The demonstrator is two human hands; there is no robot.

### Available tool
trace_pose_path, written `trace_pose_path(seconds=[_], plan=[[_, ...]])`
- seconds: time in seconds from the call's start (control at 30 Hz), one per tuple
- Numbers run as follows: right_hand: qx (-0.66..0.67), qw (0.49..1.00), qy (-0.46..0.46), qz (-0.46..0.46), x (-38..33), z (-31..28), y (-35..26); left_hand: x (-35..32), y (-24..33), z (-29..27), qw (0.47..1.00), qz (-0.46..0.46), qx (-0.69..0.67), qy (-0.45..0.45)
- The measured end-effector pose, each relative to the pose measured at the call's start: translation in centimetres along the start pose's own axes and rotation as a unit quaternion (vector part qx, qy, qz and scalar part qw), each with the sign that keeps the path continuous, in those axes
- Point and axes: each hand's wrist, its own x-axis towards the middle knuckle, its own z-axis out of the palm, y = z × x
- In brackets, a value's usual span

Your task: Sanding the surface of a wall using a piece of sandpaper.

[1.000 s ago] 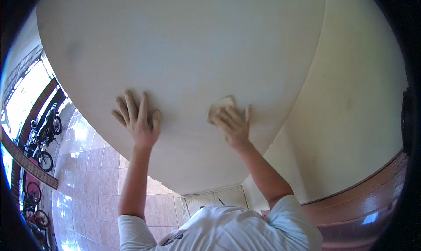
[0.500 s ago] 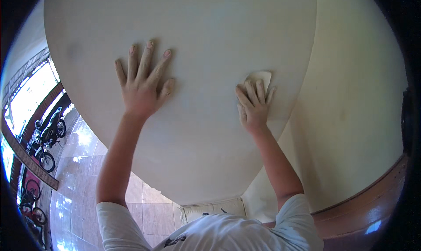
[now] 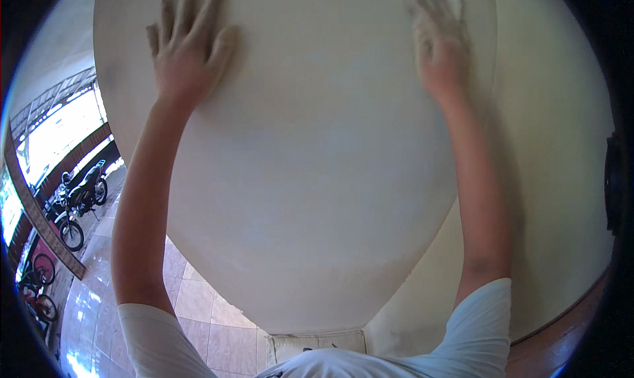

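Note:
A large pale, smooth wall panel (image 3: 310, 140) fills the middle of the view, with faint cloudy patches on its surface. High on its left side my left hand (image 3: 188, 58) lies against it, fingers spread and coated in whitish dust. Near the panel's upper right edge, my right hand (image 3: 441, 48) presses a small pale sheet (image 3: 452, 1), perhaps sandpaper, to the surface. Motion blurs this hand somewhat, and the sheet sticks out past its fingers. Both arms are stretched upward.
A yellowish side wall (image 3: 555, 134) meets the panel on the right. Glossy floor tiles (image 3: 99, 312) lie at the lower left, with a motorcycle (image 3: 82, 196) and a bicycle (image 3: 39, 279) beyond. A light cushion-like block (image 3: 317, 342) sits at the panel's foot.
Both hands have moved up the panel, the left one slightly leftward and the right one rightward with its sheet. The arms are now straighter, and the view has shifted a little.

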Motion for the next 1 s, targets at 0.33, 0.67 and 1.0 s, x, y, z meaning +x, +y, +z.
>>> trace_pose_path(seconds=[0.33,0.67,1.0], plan=[[0.018,0.981,-0.070,0.183,6.6,-1.5,-4.2,4.8,5.2,-3.3,0.987,-0.005,-0.025,-0.160],[-0.063,0.985,-0.073,0.146,8.2,-0.7,-6.8,6.2,2.7,-4.5,0.978,-0.054,-0.017,-0.200],[-0.049,0.976,-0.091,0.191,9.5,0.2,-10.6,6.4,0.2,-3.6,0.986,-0.084,-0.003,-0.144]])
